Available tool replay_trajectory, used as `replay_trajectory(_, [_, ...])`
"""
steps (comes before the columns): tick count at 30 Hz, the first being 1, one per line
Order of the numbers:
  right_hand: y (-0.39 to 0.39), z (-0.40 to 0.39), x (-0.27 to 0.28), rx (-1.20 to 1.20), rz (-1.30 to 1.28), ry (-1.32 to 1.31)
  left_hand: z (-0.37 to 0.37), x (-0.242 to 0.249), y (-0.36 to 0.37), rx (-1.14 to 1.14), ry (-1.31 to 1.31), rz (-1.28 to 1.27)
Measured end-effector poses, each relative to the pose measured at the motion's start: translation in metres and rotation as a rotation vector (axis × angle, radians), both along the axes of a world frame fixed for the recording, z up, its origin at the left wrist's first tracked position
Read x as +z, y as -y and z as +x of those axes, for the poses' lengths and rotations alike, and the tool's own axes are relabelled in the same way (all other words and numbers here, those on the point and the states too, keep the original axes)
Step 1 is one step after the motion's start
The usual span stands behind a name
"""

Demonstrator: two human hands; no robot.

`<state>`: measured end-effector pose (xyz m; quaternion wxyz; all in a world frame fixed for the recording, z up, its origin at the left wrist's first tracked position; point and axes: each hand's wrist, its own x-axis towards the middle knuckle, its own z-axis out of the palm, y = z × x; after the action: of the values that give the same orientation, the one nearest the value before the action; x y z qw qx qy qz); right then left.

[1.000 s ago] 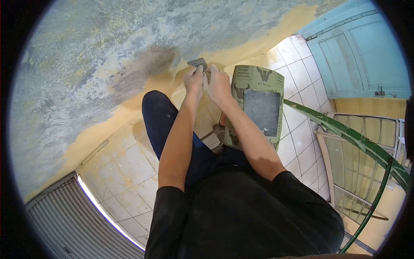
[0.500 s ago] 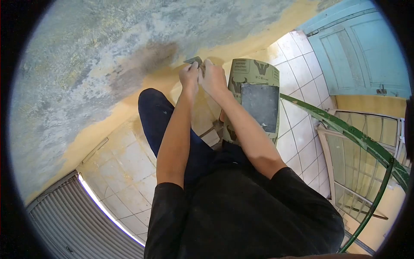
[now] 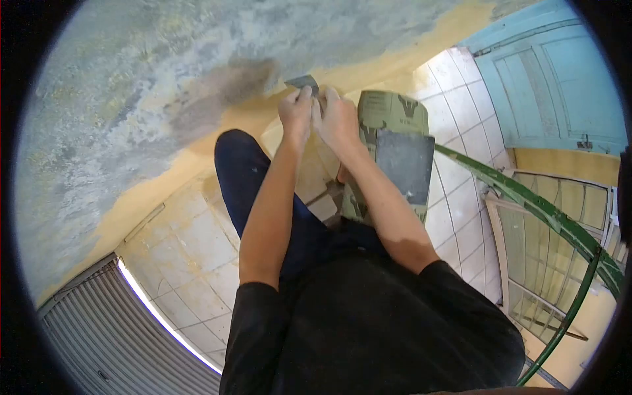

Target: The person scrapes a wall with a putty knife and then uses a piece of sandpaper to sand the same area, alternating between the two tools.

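A small dark grey piece that looks like sandpaper (image 3: 303, 81) sticks out beyond my fingertips, close to the patchy wall (image 3: 151, 99). My left hand (image 3: 296, 117) pinches it from below. Beside it, my right hand (image 3: 340, 122) has its fingers closed at the piece's near edge; the exact grip is partly hidden. Under and right of my right forearm lies a green sheet (image 3: 374, 102) printed with bull heads. A larger dark grey rectangular sheet (image 3: 403, 164) rests on top of it.
A green metal rail (image 3: 520, 191) curves along the right side. Behind it stand a barred metal frame (image 3: 553, 230) and a light blue door (image 3: 550, 85). A grey roller shutter (image 3: 118, 329) is at lower left. White tiles (image 3: 197, 263) cover the floor.
Both hands have shifted slightly right and up, and more of the small grey piece shows above the fingers. The larger dark sheet appears a little further right.
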<state>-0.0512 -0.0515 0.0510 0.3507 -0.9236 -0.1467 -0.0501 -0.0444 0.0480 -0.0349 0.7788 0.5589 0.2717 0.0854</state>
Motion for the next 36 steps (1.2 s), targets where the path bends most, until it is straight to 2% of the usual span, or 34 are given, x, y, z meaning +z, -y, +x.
replay_trajectory(1, [0.002,-0.002,-0.003,-0.011,-0.031,-0.034,-0.003,-0.008,0.004,-0.007,-0.017,-0.006])
replay_trajectory(3, [-0.001,0.001,-0.008,-0.007,-0.047,-0.044,0.01,-0.009,0.005,0.121,0.013,-0.101])
replay_trajectory(5, [-0.001,0.002,-0.007,0.006,-0.062,-0.052,0.003,-0.001,0.005,0.111,0.035,-0.096])
replay_trajectory(7, [0.002,-0.006,-0.003,0.003,0.0,-0.01,-0.003,0.011,0.005,0.1,-0.002,-0.075])
replay_trajectory(10, [0.0,-0.007,-0.005,-0.015,0.02,0.02,0.0,0.001,0.0,0.058,0.045,0.067])
replay_trajectory(13, [-0.002,0.004,-0.012,0.018,-0.05,-0.042,0.006,-0.011,0.002,0.108,0.053,0.065])
replay_trajectory(17, [-0.002,-0.008,-0.004,0.003,-0.057,-0.006,-0.005,0.009,0.002,0.105,0.016,0.069])
replay_trajectory(19, [0.0,-0.011,0.004,0.0,0.028,-0.012,-0.008,0.019,0.003,0.077,0.039,0.146])
replay_trajectory(22, [-0.002,0.0,-0.018,0.013,-0.031,0.022,0.002,-0.012,-0.001,0.068,0.03,0.037])
replay_trajectory(26, [-0.002,-0.006,-0.012,0.017,-0.056,-0.01,-0.004,-0.002,0.004,0.122,0.05,0.008])
replay_trajectory(28, [0.0,-0.011,-0.002,0.0,0.051,0.04,-0.009,0.021,0.003,0.069,-0.005,0.043])
replay_trajectory(32, [-0.002,-0.004,-0.013,-0.006,-0.041,-0.006,0.003,-0.01,0.0,0.077,0.055,0.056])
replay_trajectory(34, [-0.004,-0.002,-0.013,-0.01,-0.07,-0.057,0.004,-0.014,0.004,0.116,0.027,0.029])
replay_trajectory(36, [0.001,-0.012,-0.005,-0.004,-0.02,-0.011,-0.004,0.005,0.006,0.16,-0.006,0.006])
